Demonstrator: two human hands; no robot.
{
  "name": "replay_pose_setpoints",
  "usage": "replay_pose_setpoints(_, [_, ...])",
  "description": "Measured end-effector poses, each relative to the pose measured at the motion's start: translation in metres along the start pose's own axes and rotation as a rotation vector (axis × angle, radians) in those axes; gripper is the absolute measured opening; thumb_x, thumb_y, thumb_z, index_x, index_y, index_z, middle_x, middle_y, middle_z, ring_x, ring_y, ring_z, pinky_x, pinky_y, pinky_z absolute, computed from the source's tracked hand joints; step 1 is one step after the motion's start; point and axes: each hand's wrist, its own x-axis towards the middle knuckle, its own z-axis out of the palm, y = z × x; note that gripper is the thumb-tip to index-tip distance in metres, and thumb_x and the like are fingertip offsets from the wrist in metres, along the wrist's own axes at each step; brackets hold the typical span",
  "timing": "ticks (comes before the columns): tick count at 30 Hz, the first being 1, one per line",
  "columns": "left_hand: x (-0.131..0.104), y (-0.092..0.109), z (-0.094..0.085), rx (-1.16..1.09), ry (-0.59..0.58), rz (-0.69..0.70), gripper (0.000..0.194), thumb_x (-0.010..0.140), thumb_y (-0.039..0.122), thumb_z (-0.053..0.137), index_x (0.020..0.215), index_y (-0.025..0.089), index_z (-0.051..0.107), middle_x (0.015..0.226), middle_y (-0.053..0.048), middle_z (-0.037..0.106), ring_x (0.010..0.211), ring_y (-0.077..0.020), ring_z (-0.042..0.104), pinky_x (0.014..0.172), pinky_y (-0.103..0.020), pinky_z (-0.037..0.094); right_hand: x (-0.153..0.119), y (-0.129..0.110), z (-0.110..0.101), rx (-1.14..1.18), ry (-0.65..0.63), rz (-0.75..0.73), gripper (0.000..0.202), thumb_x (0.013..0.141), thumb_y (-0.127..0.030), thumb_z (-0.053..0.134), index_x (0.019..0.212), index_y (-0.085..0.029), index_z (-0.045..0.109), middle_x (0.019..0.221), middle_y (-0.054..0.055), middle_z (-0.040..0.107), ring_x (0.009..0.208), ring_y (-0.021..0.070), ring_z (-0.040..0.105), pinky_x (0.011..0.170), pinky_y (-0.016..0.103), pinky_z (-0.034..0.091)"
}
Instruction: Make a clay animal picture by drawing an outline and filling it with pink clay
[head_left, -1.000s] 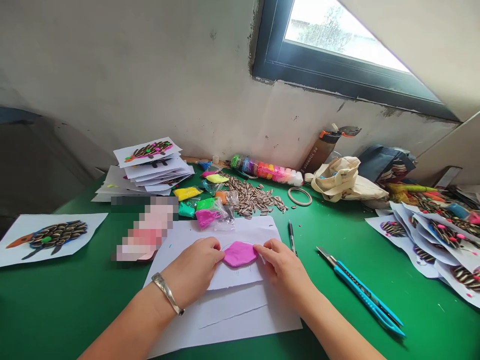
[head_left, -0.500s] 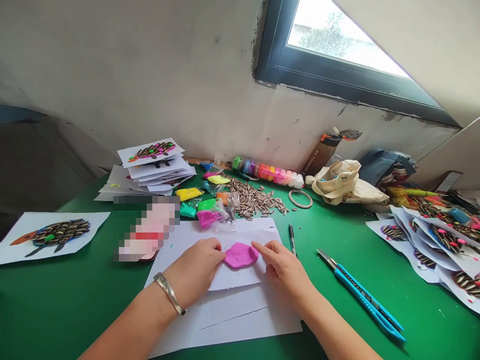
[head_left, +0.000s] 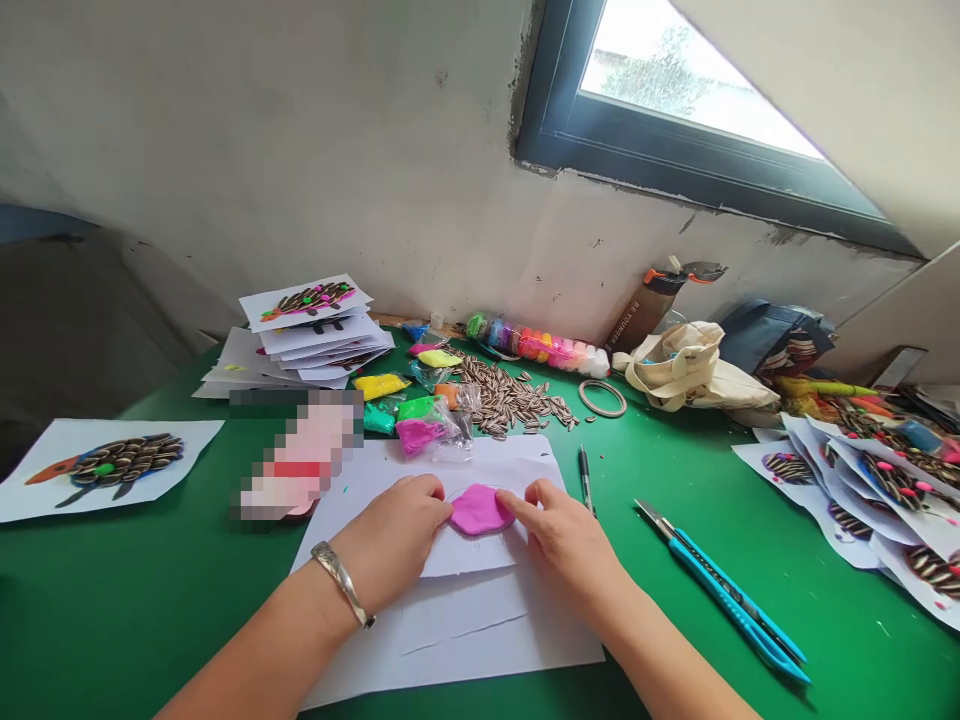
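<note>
A flat pink piece of clay (head_left: pixel 478 510) lies on a small white sheet (head_left: pixel 469 562) with pencil lines, on top of a larger sheet (head_left: pixel 465 640). My left hand (head_left: pixel 401 525), a bangle at its wrist, has thumb and fingers closed together at the clay's left edge; what lies between them is hidden. From the other side, my right hand (head_left: pixel 562 530) presses its extended index fingertip on the clay's right edge, with the thumb apart below and the other fingers bent.
Clay packets (head_left: pixel 420 410), sunflower seeds (head_left: pixel 510 395) and a tape ring (head_left: pixel 602 398) lie behind the sheets. Right are a pen (head_left: pixel 585 478) and blue cutter (head_left: pixel 735 595). Seed pictures (head_left: pixel 124 465) lie left; a paper stack (head_left: pixel 319 345) is at the back.
My right index fingertip has moved slightly left, further onto the pink clay. My left hand remains at the clay's left edge. The camera view has shifted slightly.
</note>
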Motion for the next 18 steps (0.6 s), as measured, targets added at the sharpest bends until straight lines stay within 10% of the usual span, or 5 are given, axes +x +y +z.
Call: replay_pose_setpoints(18, [-0.0006,0.0021,-0.0035,0.015,-0.035,-0.005,0.028,0.089,0.011,0.040,0.079,0.016,0.066,0.087,-0.008,0.058,0.079,-0.0196,0.055,0.068,-0.029,0.044,0.0066,-0.0045,-0.0038,-0.048,-0.048,0.007,0.064,0.076,-0.003,0.042,0.125,-0.043,0.051,0.087,0.000,0.053,0.066,0.0132,0.050,0.054,0.023,0.026])
